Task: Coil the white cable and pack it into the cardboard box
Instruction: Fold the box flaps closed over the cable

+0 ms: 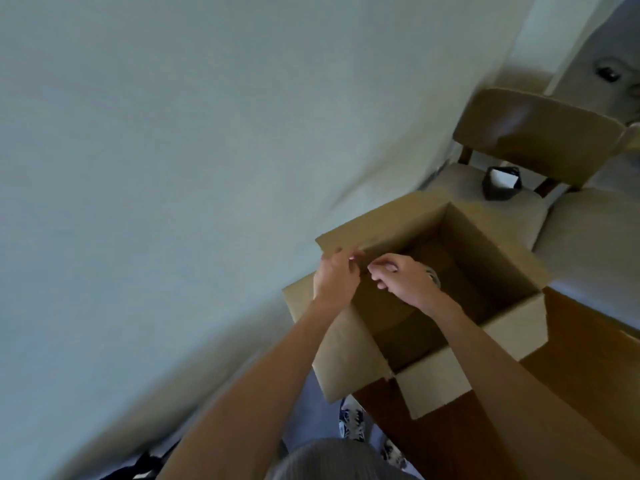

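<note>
A person's left hand (337, 277) and right hand (401, 277) meet over the near-left corner of an open cardboard box (512, 271) standing on a wooden counter (588, 358). Both hands are loosely curled, fingertips pinched together, possibly on a thin strand; blur hides what they hold. A pale coil, seemingly the white cable (433, 274), shows inside the box just behind the right hand. Packing looks nearly finished, with the last length still to tuck in and flaps open.
</note>
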